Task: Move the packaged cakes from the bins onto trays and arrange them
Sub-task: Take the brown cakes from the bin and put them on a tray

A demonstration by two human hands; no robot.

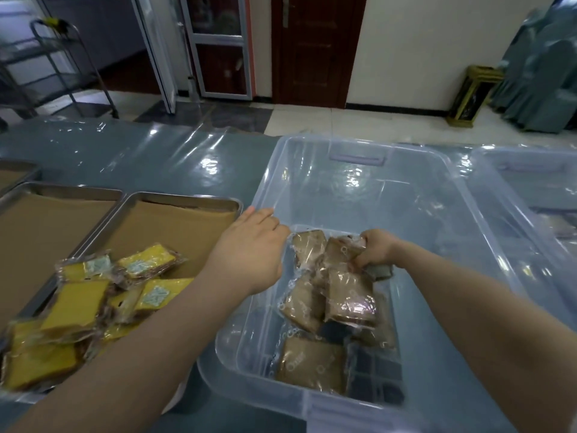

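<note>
R grip (376,249) is clenching a brown cake pkg (338,249) in the bin (359,189); L grip (251,245) is hanging released at its rim.

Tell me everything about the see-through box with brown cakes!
The box is clear plastic, with a pale purple handle on its far wall. It sits open-topped on the plastic-covered table. Brown wrapped cakes lie piled at its near end; the right hand grips one, the left hand reaches over its left rim.

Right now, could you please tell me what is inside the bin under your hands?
Brown wrapped cakes lie piled at the near end of the bin; the right hand grips one at the top. The far end is bare. Whatever lies under the pile is covered.
</note>
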